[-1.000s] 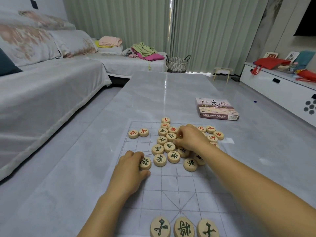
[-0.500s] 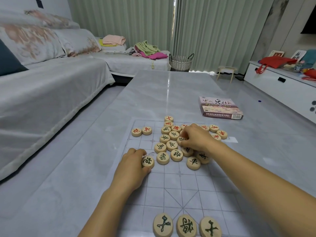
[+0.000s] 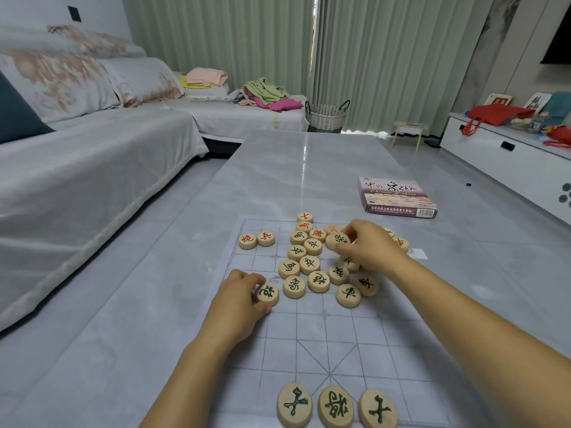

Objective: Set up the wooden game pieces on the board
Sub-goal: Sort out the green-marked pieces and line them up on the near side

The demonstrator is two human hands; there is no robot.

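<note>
Mid-sorting: the left hand (image 3: 238,304) pinches a green-lettered round wooden piece (image 3: 267,294) beside the pile (image 3: 309,264) on the pale gridded board (image 3: 340,344). The right hand (image 3: 374,251) pinches a second wooden disc (image 3: 337,241). Next, likely carry both to their home points.

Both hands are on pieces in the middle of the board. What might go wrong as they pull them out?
1. The right hand pinches a pile piece among crowded neighbours; lifting it carelessly may knock those askew.
2. The left hand grips an edge piece on the thin board sheet; dragging instead of lifting may shift the sheet on the glossy table and disturb the three placed pieces.
</note>
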